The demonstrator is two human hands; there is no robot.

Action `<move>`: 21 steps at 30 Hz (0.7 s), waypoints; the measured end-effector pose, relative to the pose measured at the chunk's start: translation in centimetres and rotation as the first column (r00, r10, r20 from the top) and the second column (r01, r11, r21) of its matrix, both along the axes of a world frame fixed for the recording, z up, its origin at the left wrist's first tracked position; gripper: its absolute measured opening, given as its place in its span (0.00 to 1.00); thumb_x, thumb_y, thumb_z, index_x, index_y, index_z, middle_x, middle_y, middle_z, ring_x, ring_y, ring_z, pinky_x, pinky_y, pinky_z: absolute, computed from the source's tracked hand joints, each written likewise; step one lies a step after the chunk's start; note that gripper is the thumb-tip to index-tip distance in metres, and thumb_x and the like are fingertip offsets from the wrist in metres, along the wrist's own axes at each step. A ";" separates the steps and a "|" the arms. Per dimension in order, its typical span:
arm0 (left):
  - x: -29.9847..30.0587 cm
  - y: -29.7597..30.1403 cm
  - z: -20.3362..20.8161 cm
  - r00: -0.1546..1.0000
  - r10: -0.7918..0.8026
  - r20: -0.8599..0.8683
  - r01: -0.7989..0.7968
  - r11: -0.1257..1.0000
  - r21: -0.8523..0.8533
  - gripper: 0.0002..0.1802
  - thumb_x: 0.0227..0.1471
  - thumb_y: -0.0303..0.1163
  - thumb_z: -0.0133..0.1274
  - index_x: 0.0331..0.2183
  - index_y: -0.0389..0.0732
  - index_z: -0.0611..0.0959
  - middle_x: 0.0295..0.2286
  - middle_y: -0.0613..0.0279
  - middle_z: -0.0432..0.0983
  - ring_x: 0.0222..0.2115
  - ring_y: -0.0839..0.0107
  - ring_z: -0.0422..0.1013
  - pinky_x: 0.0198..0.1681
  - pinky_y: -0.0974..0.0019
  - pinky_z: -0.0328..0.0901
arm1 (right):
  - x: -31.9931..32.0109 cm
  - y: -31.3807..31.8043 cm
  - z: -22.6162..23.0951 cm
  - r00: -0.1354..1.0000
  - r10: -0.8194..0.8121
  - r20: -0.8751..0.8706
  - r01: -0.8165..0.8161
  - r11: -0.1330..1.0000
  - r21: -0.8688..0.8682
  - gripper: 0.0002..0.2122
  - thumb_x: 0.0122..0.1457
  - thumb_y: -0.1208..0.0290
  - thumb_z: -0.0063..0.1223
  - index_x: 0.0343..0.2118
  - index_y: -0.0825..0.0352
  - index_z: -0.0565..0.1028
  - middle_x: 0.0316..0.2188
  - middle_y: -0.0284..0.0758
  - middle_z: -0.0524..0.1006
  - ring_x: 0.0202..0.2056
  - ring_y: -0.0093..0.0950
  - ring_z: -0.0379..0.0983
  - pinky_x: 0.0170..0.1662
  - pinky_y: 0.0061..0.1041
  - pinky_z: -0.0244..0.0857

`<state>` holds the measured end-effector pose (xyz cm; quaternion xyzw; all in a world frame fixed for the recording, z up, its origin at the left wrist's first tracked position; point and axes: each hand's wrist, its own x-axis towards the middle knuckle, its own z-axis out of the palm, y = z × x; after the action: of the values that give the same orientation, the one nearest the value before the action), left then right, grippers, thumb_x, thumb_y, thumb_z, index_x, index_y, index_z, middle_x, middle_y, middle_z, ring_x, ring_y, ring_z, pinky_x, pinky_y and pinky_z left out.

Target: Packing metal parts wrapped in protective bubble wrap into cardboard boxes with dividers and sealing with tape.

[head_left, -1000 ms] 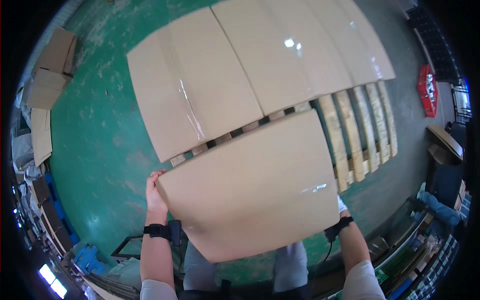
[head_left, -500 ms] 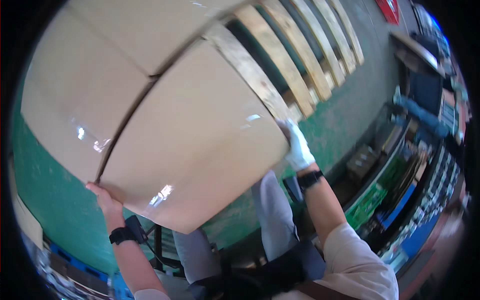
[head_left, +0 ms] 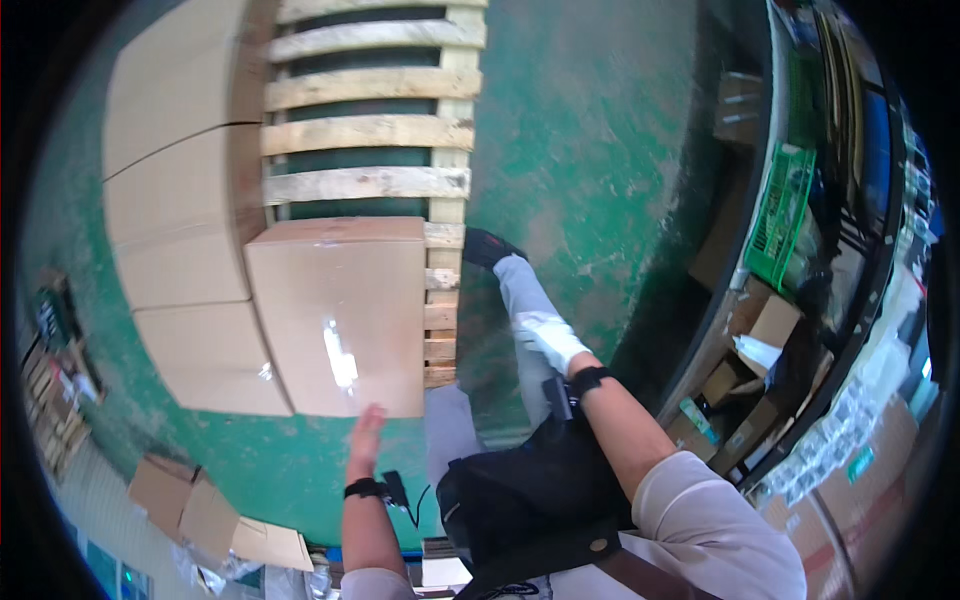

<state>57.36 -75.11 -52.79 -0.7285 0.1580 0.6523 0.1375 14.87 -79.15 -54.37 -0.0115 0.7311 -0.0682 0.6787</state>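
A taped cardboard box [head_left: 300,290] stands on the wooden pallet [head_left: 366,184], its side close against a row of other cardboard boxes [head_left: 190,240]. My bare left hand [head_left: 366,440] is by the box's near edge, fingers stretched out and slightly blurred, holding nothing. Whether its fingertips still touch the cardboard, I cannot tell. To the right, away from the box, my right hand [head_left: 548,338] in a white glove hangs above my leg. It looks open and nothing shows in it, though motion softens its fingers.
Bare pallet slats lie beyond the box. Along the right runs a shelf with a green plastic crate [head_left: 780,215] and small cartons. An opened cardboard box [head_left: 190,505] is on the floor at lower left. My shoe [head_left: 492,247] is beside the pallet's right edge.
Both hands have let go of the box, which now rests squared up beside the row. My right hand has drawn away from its side. The view has turned and shows more floor.
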 end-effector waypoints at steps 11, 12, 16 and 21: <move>-8.3 15.6 28.6 0.785 0.608 0.123 -0.590 0.793 -0.154 0.30 0.60 0.54 0.46 0.55 0.44 0.71 0.49 0.62 0.74 0.48 0.68 0.70 0.47 0.58 0.64 | -19.1 -13.9 8.7 0.611 0.606 -0.510 -0.764 0.619 -0.181 0.17 0.58 0.58 0.49 0.40 0.68 0.78 0.28 0.35 0.78 0.27 0.26 0.73 0.29 0.28 0.66; -9.4 17.4 29.1 0.723 0.682 0.110 -0.653 0.727 -0.214 0.29 0.60 0.54 0.45 0.54 0.43 0.71 0.49 0.61 0.74 0.48 0.68 0.70 0.46 0.58 0.64 | -21.4 -17.5 9.9 0.504 0.580 -0.640 -0.842 0.495 -0.214 0.16 0.58 0.59 0.49 0.39 0.68 0.78 0.25 0.33 0.77 0.24 0.25 0.71 0.27 0.28 0.65; -15.3 30.1 32.7 0.340 0.930 0.139 -0.864 0.368 -0.345 0.26 0.60 0.51 0.46 0.52 0.43 0.73 0.45 0.62 0.75 0.44 0.70 0.72 0.36 0.64 0.67 | -15.3 -26.7 18.6 0.424 0.576 -0.699 -0.900 0.356 -0.253 0.19 0.55 0.61 0.46 0.42 0.72 0.77 0.38 0.46 0.80 0.41 0.42 0.76 0.46 0.36 0.67; -31.3 47.0 27.2 0.037 0.960 0.279 -0.943 0.125 -0.307 0.29 0.57 0.49 0.51 0.53 0.39 0.73 0.47 0.56 0.75 0.44 0.62 0.73 0.39 0.58 0.69 | -0.1 -28.0 26.8 0.118 0.150 -0.982 -0.975 -0.171 -0.143 0.15 0.60 0.65 0.45 0.41 0.70 0.77 0.37 0.47 0.79 0.36 0.44 0.76 0.43 0.40 0.69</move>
<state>26.07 -28.13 -25.60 -0.7693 -0.3843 0.4033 -0.3129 14.79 -107.16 -27.54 -0.7950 0.5951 -0.0567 0.1026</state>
